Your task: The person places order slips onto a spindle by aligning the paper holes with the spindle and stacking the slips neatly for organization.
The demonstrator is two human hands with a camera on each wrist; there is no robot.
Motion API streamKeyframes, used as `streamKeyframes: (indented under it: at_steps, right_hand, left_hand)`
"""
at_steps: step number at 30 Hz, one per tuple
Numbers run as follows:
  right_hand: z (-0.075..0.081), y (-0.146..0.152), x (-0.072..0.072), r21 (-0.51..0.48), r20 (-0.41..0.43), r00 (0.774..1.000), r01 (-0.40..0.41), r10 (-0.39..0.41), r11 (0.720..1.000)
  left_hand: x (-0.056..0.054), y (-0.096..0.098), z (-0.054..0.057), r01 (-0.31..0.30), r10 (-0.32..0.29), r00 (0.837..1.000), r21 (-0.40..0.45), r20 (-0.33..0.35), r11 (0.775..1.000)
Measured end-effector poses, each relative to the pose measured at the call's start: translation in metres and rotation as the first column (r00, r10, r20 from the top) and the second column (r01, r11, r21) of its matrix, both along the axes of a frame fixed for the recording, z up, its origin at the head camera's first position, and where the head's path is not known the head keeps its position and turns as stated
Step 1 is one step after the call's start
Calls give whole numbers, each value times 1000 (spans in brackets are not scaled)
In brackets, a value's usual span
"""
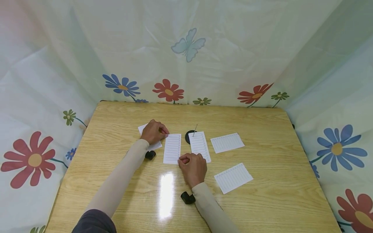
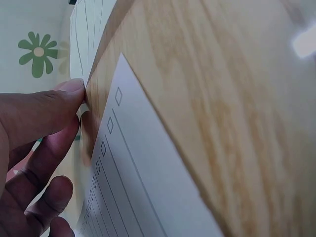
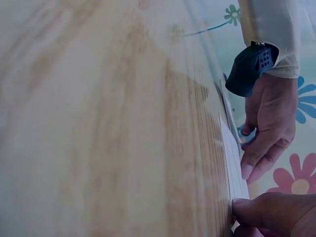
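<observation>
A white lined card (image 1: pixel 172 149) with a row of small printed boxes lies lengthwise between my two hands. My left hand (image 1: pixel 152 132) pinches its far left corner between thumb and index finger; the left wrist view shows the thumb (image 2: pixel 74 86) on the card's edge (image 2: pixel 91 34). At the near right corner, my right hand (image 1: pixel 193 168) pinches the same card; in the right wrist view its thumb (image 3: pixel 249 210) lies on the card (image 3: pixel 232 158). Beneath my left hand lies another lined card (image 1: pixel 156 145), partly covered by it.
Right of the held card, a similar card (image 1: pixel 199 145) partly overlaps a round black object (image 1: pixel 187 139) with a thin stick (image 1: pixel 195 129). Two more lined cards (image 1: pixel 227 143) (image 1: pixel 233 178) lie farther right on the wooden table (image 1: pixel 276 155). Flowered curtains (image 1: pixel 227 64) surround the table.
</observation>
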State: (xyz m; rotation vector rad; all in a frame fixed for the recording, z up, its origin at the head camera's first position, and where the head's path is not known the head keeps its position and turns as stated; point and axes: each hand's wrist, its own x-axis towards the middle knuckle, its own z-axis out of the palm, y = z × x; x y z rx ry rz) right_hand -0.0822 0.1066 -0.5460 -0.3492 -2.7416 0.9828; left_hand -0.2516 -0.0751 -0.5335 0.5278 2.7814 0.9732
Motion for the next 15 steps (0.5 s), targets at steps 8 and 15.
streamKeyframes:
  at_steps: [8, 15]
  right_hand:
    - [0, 1, -2, 8, 0, 1000, -26, 26, 1000]
    - [1, 1, -1, 15, 25, 998, -59, 59, 998]
  left_hand:
    - [1, 1, 1, -1, 1, 1000, -11, 4, 1000]
    - [3, 2, 1, 13, -13, 1000, -4, 3, 1000]
